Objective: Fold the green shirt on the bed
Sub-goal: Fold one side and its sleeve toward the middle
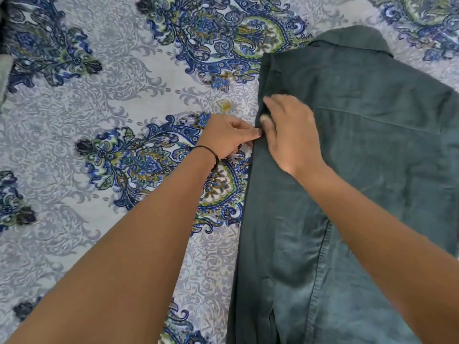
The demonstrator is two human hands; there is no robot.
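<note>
- We see the green shirt (360,170) lying spread on the right side of the bed (87,100), running from the near edge of the view up to its collar (352,38) at the far end.
- The shirt's left side forms a long, straight edge down the middle of the view, with bare sheet just beside it.
- A stitched seam (320,259) runs along the cloth in the near part, and a slanting crease crosses it further up on the right.
- The left hand (228,137) rests on the sheet right at that straight edge. Its fingers are curled in, and thumb and forefinger pinch the edge of the shirt.
- We note a thin black band (211,155) round the left wrist.
- The right hand (293,137) lies palm down on top of the shirt, fingers stretched out towards the same edge and pressing the cloth flat. It grips nothing that we can see.
- The tips of the right hand's fingers are a little blurred where they reach the edge.
- The two hands almost meet there, the left thumb just beside the right thumb.
- The sheet is pale grey with blue and green paisley patterns, and it carries a small yellowish stain (226,106) just beyond the left hand.
</note>
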